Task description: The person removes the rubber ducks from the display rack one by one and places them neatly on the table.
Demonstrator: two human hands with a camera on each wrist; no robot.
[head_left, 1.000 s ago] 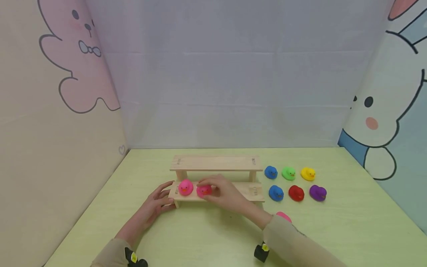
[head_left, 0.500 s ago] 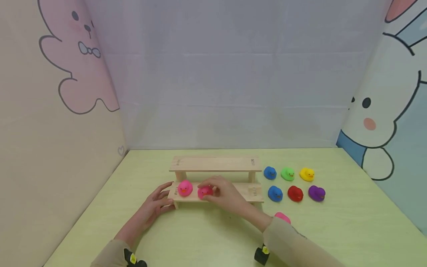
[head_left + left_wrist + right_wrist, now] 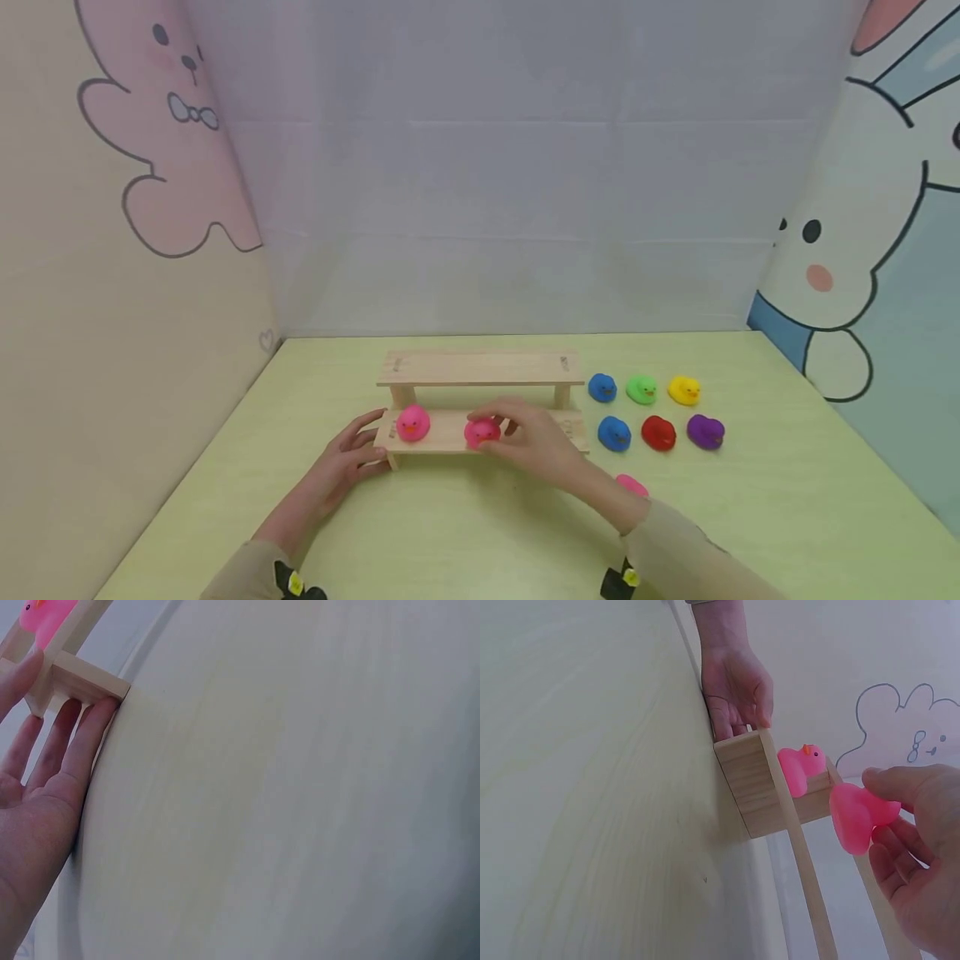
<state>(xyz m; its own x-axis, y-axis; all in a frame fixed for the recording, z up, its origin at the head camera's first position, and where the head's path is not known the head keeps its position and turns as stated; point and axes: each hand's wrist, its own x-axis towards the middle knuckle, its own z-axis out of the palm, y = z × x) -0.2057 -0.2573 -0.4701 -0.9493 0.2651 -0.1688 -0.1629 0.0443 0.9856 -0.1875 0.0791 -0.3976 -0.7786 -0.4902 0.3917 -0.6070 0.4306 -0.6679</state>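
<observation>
On the lower board of a small two-tier wooden shelf [image 3: 442, 439] sits a pink rubber duck [image 3: 412, 423], near the left end. My right hand [image 3: 532, 442] pinches a second pink rubber duck [image 3: 482, 432] between thumb and fingers, at the lower board to the right of the first. In the right wrist view this held duck [image 3: 853, 817] appears at the board; whether its base touches is unclear. My left hand [image 3: 341, 467] rests its fairly straight fingers and thumb against the shelf's left end, as the left wrist view also shows the hand [image 3: 45, 802].
Right of the shelf stand two blue ducks [image 3: 602, 387] [image 3: 614, 433], a green duck [image 3: 641, 389], a yellow duck [image 3: 684, 390], a red duck [image 3: 658, 433] and a purple duck [image 3: 706, 432]. Another pink duck [image 3: 632, 484] is partly hidden behind my right forearm.
My right hand has moved the pinched pink duck rightward along the lower board, widening the gap to the first duck. My left hand keeps its place at the shelf's end. The head view shifted slightly.
</observation>
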